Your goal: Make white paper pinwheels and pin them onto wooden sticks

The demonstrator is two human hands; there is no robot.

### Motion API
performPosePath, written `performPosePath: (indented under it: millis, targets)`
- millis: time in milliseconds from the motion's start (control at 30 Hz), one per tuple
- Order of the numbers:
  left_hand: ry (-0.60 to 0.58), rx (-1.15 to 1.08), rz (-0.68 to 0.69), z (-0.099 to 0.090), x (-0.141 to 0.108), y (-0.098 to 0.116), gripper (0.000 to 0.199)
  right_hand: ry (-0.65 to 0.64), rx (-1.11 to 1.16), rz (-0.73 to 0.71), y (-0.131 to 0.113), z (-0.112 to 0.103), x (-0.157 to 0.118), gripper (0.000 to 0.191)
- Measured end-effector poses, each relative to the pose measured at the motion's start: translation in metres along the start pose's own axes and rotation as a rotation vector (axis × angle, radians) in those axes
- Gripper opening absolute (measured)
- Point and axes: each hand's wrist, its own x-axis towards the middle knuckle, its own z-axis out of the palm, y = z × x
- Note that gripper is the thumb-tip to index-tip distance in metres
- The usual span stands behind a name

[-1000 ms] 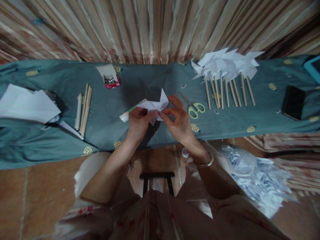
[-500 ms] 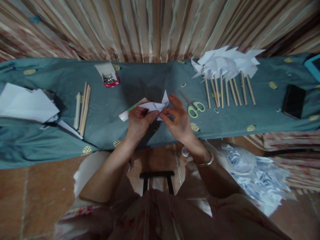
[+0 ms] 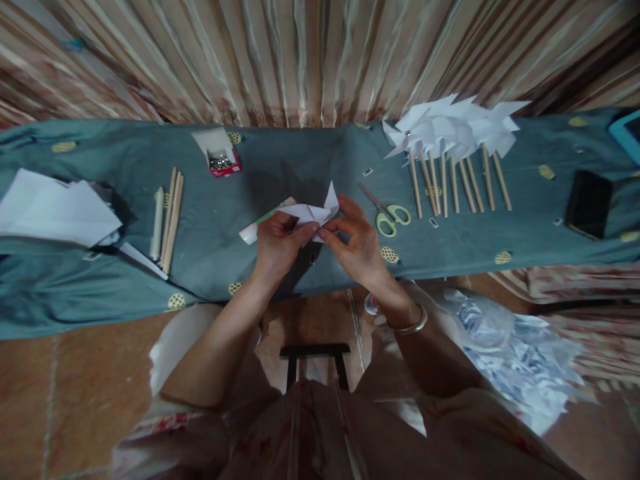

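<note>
In the head view, two bare hands meet at the centre of the frame over one white folded paper [image 3: 313,213]. The left hand [image 3: 280,243] pinches its near left part between thumb and fingers; the right hand [image 3: 354,241] has a narrow pinch on its near right part, thumb and forefinger almost together. One paper point rises between the hands.

One tube [image 3: 251,232] lies partly behind the left hand. One pair of green-handled scissors [image 3: 386,215] lies just right of the right hand, blades towards the upper left.

At the upper right, overlapping white pinwheels [image 3: 450,130], too bunched to count, lie with about nine sticks [image 3: 455,188] pointing down the frame. Farther right are one dark phone [image 3: 589,203] and, cut by the frame edge, one blue-rimmed device [image 3: 627,137].

At the upper left stands one open box [image 3: 225,163] of small metal pieces. Left of centre lie two wooden sticks [image 3: 174,223] beside one thicker pale rod [image 3: 157,223]; a paper stack [image 3: 55,210] sits at far left.

Green cloth [image 3: 310,150] shows between box and pinwheels, beyond the hands. The table's near edge runs just below the hands, its far edge along the curtain [image 3: 320,60].
</note>
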Motion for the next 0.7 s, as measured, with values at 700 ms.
performPosePath:
  millis: [700]
  targets:
    - [-0.003, -0.012, -0.015, -0.0003, 0.0039, -0.0011, 0.018, -0.045, 0.040, -0.001, -0.0026, -0.0026, -0.0007, 0.010]
